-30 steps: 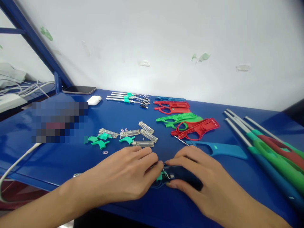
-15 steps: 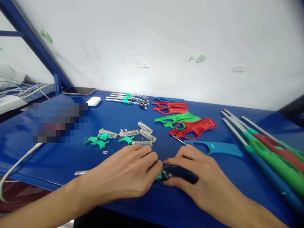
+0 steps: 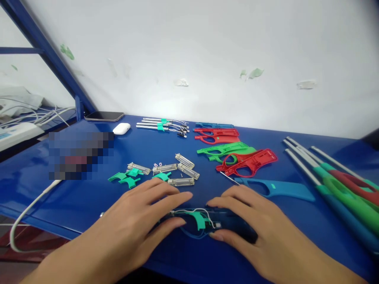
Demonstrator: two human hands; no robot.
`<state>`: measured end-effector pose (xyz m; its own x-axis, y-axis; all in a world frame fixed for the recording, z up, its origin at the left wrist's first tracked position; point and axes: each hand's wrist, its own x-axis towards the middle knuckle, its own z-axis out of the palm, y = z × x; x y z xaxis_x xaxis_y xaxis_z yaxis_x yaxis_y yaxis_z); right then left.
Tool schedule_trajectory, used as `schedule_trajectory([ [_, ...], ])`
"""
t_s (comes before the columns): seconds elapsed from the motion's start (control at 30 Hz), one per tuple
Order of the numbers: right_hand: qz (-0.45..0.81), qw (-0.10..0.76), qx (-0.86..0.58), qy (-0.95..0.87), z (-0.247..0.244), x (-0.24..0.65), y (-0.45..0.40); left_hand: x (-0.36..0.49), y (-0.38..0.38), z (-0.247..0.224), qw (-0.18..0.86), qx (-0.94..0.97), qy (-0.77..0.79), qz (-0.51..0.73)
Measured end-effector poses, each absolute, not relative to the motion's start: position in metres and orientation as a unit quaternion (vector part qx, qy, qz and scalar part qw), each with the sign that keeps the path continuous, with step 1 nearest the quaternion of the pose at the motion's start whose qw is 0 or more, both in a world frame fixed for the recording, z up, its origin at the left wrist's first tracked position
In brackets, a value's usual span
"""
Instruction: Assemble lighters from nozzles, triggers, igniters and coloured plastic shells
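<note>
A dark blue gas lighter shell point(image 3: 227, 221), its inner side facing up, lies low over the table's front part. Inside it sit a green trigger point(image 3: 199, 219), a thin white wire point(image 3: 207, 213) and a small connector block at the wire's end. My left hand point(image 3: 145, 221) curls round the barrel end, thumb below and index finger stretched above; its other fingers are partly hidden. The handle end is between the thumb and fingers of my right hand point(image 3: 251, 225). A metal tip point(image 3: 102, 215) shows beyond my left hand.
Clear fuel tanks point(image 3: 181, 182) and green triggers point(image 3: 129, 182) lie behind my left hand. Metal rods with wires point(image 3: 154, 127) are farther back. Red, green and blue shell halves point(image 3: 248, 162) lie centre right. Several long lighters point(image 3: 340, 197) lie at right. A phone point(image 3: 104, 116) and white case point(image 3: 121, 128) stand left.
My left hand's fingers have moved left and spread off the middle of the shell, uncovering the green trigger and white wire. My right hand stays at the handle. The view has shifted slightly.
</note>
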<state>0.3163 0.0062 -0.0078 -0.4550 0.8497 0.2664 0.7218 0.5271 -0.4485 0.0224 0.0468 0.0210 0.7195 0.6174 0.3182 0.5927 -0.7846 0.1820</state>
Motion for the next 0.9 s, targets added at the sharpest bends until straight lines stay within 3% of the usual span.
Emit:
schedule_trajectory([
  [0.17, 0.013, 0.203, -0.475, -0.856, -0.014, 0.318, -0.001, 0.006, 0.034, 0.011, 0.067, 0.893, 0.366, 0.254],
  [0.33, -0.004, 0.185, -0.420, -0.889, -0.011, 0.319, 0.003, 0.003, 0.030, 0.001, 0.128, 0.898, 0.344, 0.242],
  [0.9, 0.080, 0.241, -0.388, -0.886, 0.001, 0.315, 0.016, 0.018, 0.035, 0.009, 0.125, 0.907, 0.333, 0.227],
])
